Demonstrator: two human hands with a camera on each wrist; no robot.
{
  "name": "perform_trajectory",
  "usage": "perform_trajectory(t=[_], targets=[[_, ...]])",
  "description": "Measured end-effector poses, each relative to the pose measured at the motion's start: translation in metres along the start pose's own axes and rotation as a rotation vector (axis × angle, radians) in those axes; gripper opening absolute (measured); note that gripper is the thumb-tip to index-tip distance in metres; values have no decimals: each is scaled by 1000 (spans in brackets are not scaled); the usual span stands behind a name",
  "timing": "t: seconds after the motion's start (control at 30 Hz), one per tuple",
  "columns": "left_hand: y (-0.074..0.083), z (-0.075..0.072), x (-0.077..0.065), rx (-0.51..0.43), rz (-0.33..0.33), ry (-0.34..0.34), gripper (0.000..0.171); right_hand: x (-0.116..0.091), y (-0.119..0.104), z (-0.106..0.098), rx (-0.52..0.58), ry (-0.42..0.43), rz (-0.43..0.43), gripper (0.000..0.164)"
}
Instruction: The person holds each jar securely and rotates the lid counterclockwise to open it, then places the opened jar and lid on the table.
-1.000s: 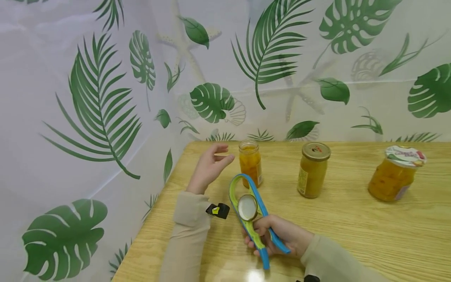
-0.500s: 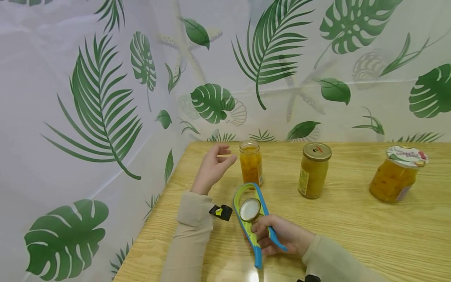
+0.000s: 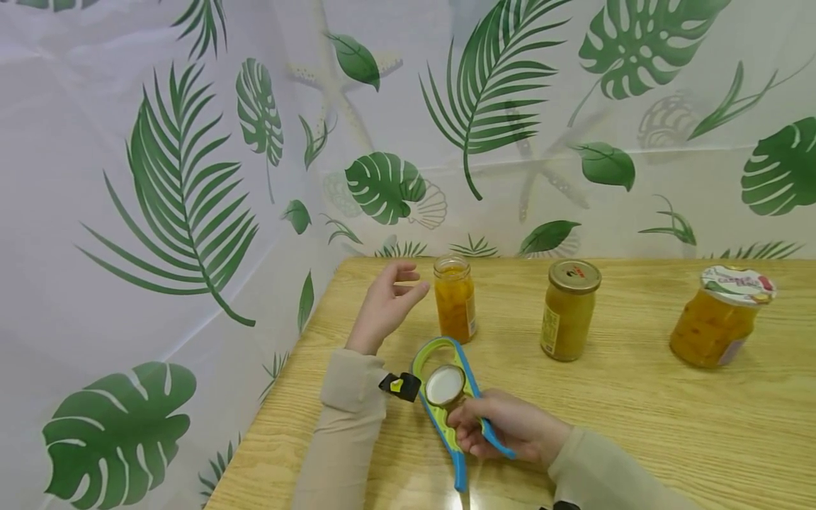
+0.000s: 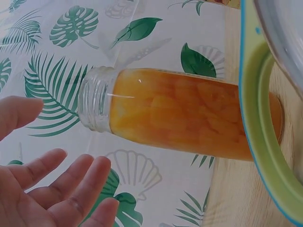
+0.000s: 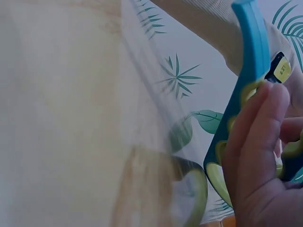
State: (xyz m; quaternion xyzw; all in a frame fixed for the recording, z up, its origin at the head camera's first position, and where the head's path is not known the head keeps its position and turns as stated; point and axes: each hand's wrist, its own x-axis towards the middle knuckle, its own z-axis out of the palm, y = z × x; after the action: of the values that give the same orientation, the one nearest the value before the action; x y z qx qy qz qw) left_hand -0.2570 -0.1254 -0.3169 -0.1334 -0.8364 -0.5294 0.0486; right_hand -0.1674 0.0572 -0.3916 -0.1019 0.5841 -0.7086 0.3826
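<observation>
**One jar uncapped, two with lids on**

On my feed, the slim glass jar of orange fruit [image 3: 455,308] stands upright and uncapped at the left of the far part of the bench [image 3: 637,439]. I'd judge its opening done, and the loose round lid [image 3: 445,386] is probably its own. The gold-lidded jar [image 3: 567,322] in the middle and the jar with the patterned white lid [image 3: 710,329] at the far right both have their lids on. What I'd call left is getting that loose lid out of the tool.

The right hand [image 3: 513,418] has its fingers curled round one leg of the blue-and-green jar opener [image 3: 441,421]. The lid sits between the two legs, pale inside up; I can't tell whether legs or fingertips hold it. The left hand [image 3: 387,304] is relaxed and holds nothing, just left of the slim jar without touching.

Against half a second ago, opener and lid have shifted slightly left and nearer, and the lid's tilt has changed. The left hand and all three jars look unmoved.
</observation>
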Motion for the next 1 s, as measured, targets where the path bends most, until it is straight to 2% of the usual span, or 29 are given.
perform_trajectory(t=[0.17,0.3,0.5,1.0], targets=[[0,1,0,0,3,-4,41,-1,0,-1,10,32,-15,13],[1,1,0,-3,-1,-11,42,-2,-1,-1,4,52,-11,16],[0,2,0,-21,-9,-19,45,-3,-1,-2,11,37,-1,20],[4,3,-2,-1,3,-22,41,-2,1,-4,20,58,13,7]])
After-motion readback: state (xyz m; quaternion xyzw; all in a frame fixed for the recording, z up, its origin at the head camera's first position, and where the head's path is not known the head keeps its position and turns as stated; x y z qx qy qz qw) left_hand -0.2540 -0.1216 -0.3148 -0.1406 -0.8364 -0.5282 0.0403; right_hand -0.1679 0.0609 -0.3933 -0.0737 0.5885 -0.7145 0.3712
